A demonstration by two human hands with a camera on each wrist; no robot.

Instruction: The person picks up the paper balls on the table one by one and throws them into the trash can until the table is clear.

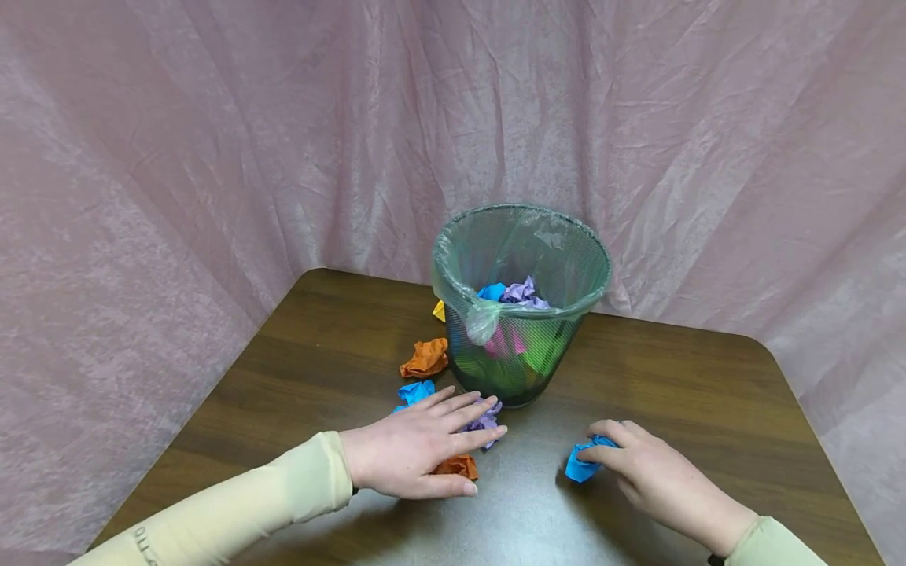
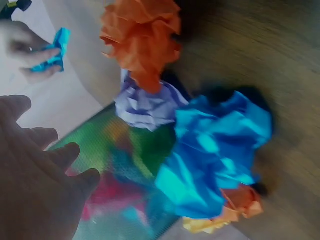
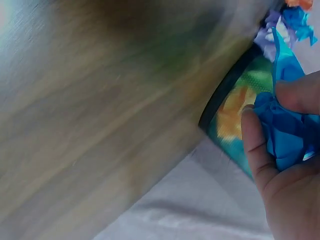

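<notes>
My right hand (image 1: 654,475) pinches a crumpled blue paper ball (image 1: 583,462) between thumb and fingers, right of the bin; the right wrist view shows this blue paper (image 3: 282,130) up close. With fingers spread straight, my left hand (image 1: 414,448) is over loose paper balls in front of the bin and holds nothing. Partly hidden by it are a purple ball (image 1: 484,424), a blue ball (image 1: 416,391) and an orange ball (image 1: 458,467). In the left wrist view the orange ball (image 2: 142,37), purple ball (image 2: 147,105) and blue ball (image 2: 215,150) lie beside that hand.
A dark mesh waste bin (image 1: 506,377) with a green plastic liner (image 1: 483,321) stands toward the table's back, holding several crumpled papers. Left of it lie another orange ball (image 1: 425,358) and a yellow one (image 1: 440,311). Pink curtain (image 1: 460,118) hangs behind the wooden table (image 1: 679,369).
</notes>
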